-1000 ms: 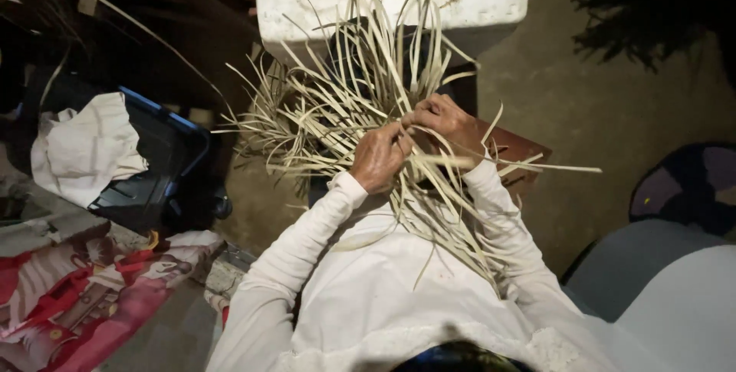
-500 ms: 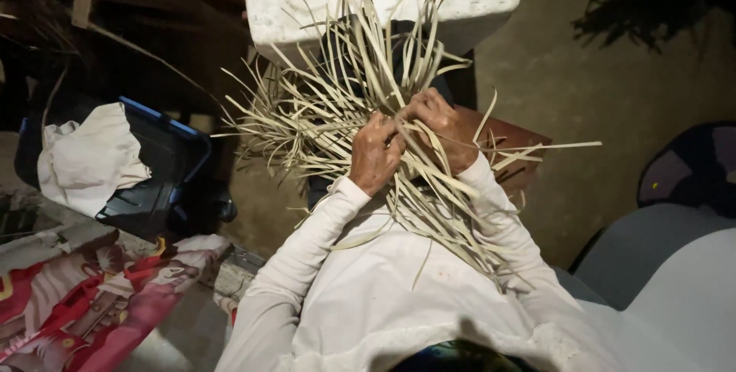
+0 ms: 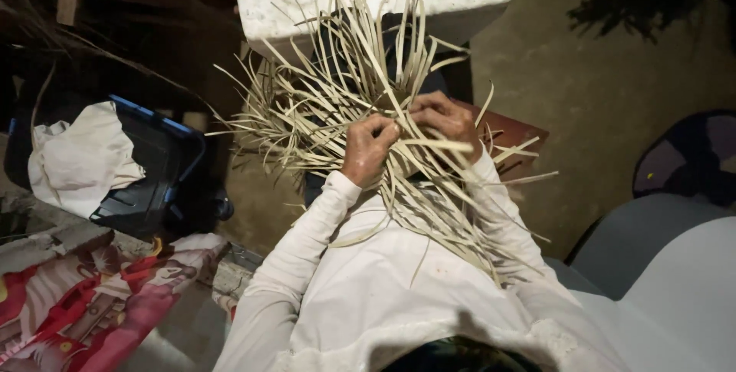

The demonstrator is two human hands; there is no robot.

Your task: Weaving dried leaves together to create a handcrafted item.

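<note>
Both the left hand (image 3: 366, 151) and right hand (image 3: 445, 121) pinch closed on the pale reed strips (image 3: 330, 104), which look light, springy, thin and best held near the woven centre.

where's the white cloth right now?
Head view, far left: the white cloth lies crumpled in the dark blue-rimmed bin, left of the pale strips both hands work.
</note>
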